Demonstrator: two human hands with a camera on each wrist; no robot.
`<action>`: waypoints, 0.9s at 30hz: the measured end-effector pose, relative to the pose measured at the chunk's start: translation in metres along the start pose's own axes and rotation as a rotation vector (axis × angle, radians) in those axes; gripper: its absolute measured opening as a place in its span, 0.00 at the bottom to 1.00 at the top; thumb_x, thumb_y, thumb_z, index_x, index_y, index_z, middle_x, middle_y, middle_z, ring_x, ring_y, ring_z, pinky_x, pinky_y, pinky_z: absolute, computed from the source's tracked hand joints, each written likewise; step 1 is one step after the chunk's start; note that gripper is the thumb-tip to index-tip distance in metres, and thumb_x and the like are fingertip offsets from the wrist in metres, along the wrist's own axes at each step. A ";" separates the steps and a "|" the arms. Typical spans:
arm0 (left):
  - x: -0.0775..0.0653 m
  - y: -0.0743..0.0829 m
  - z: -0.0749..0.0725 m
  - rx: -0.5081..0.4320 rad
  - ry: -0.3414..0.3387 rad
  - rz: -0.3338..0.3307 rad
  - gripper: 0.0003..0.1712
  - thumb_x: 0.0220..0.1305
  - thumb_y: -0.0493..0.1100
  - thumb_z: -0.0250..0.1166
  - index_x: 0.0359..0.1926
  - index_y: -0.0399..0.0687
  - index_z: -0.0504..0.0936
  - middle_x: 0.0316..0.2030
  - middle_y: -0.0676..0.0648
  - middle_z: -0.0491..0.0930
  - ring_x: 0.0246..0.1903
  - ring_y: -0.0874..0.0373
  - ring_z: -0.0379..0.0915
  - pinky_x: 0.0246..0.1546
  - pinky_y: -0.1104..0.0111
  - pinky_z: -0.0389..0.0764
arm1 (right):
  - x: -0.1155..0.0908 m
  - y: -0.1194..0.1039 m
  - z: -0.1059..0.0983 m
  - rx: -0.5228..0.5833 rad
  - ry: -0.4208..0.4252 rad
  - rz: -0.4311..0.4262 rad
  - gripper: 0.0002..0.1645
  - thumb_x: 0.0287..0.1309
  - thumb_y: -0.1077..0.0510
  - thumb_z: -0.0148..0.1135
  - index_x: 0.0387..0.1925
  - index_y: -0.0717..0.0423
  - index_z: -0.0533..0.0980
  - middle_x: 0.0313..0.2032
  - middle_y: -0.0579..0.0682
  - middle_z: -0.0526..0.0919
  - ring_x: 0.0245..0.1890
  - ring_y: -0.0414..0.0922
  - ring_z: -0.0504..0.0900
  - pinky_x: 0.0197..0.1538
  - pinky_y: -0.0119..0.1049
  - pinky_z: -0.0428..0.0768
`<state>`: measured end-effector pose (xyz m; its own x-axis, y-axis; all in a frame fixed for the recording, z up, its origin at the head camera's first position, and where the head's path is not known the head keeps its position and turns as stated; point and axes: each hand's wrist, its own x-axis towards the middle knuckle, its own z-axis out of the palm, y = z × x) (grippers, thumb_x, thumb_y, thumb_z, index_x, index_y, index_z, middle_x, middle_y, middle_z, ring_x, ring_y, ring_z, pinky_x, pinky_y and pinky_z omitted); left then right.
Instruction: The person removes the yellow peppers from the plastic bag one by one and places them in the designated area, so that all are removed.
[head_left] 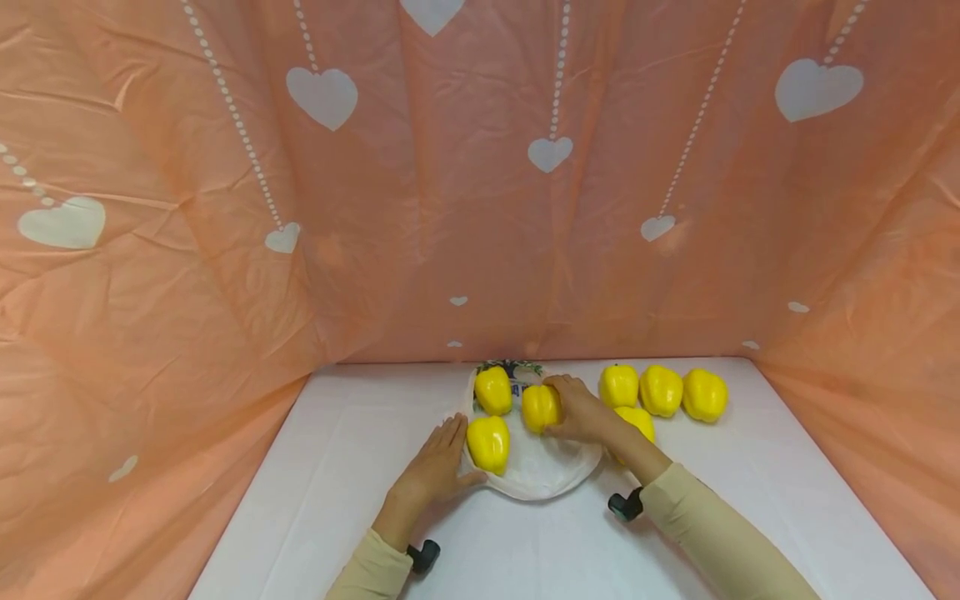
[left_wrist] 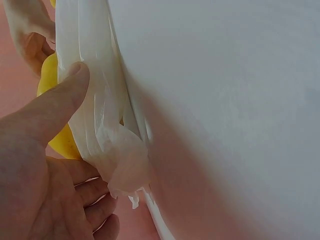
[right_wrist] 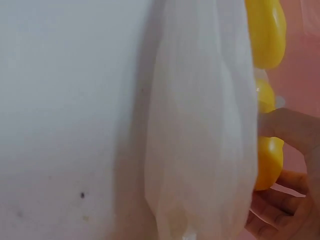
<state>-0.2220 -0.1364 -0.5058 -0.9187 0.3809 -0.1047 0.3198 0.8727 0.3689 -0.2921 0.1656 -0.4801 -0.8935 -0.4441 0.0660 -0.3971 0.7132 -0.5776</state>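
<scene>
A whitish plastic bag (head_left: 543, 477) with rolled-down sides lies wide-mouthed on the table. Two yellow bell peppers sit at its left side, one behind (head_left: 492, 391) and one in front (head_left: 488, 445). My right hand (head_left: 583, 410) grips a third yellow bell pepper (head_left: 540, 409) over the bag's mouth, to the right of those two. Against the bag's left side rests my left hand (head_left: 437, 463), its fingers extended and its thumb on the front rim. In the left wrist view the left thumb (left_wrist: 75, 85) touches the crinkled bag wall (left_wrist: 102, 115).
To the right of the bag, several more yellow bell peppers (head_left: 662, 391) stand grouped on the white table (head_left: 352, 442); one is partly behind my right forearm. An orange curtain with white hearts (head_left: 480, 217) encloses the back and both sides.
</scene>
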 end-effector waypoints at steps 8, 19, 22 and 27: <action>0.000 0.000 0.000 0.005 0.001 0.007 0.61 0.70 0.64 0.71 0.84 0.31 0.51 0.84 0.33 0.49 0.84 0.39 0.46 0.85 0.48 0.50 | -0.009 -0.004 0.000 -0.024 0.027 -0.036 0.52 0.55 0.54 0.84 0.74 0.66 0.67 0.70 0.63 0.74 0.70 0.62 0.72 0.77 0.62 0.70; -0.001 0.001 -0.001 0.021 0.009 0.009 0.61 0.70 0.65 0.71 0.83 0.30 0.52 0.84 0.32 0.50 0.84 0.39 0.47 0.84 0.48 0.51 | -0.030 -0.012 -0.010 0.018 0.071 -0.103 0.50 0.57 0.55 0.81 0.74 0.66 0.66 0.67 0.62 0.75 0.63 0.58 0.76 0.72 0.60 0.77; -0.002 0.002 -0.001 0.013 0.008 0.006 0.61 0.70 0.64 0.71 0.83 0.30 0.52 0.84 0.32 0.50 0.84 0.40 0.47 0.84 0.48 0.51 | -0.035 -0.014 -0.012 0.026 0.085 -0.096 0.50 0.57 0.55 0.81 0.75 0.64 0.66 0.68 0.61 0.75 0.64 0.58 0.76 0.72 0.61 0.77; -0.002 0.002 0.000 0.003 0.012 0.011 0.61 0.70 0.64 0.71 0.83 0.29 0.52 0.84 0.32 0.50 0.84 0.40 0.47 0.84 0.48 0.51 | -0.045 -0.016 -0.018 0.082 0.085 -0.038 0.51 0.57 0.56 0.81 0.77 0.58 0.65 0.71 0.59 0.73 0.67 0.58 0.75 0.73 0.62 0.76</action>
<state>-0.2198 -0.1357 -0.5047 -0.9179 0.3865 -0.0899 0.3301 0.8695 0.3676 -0.2490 0.1843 -0.4591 -0.8939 -0.4203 0.1560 -0.4161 0.6481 -0.6378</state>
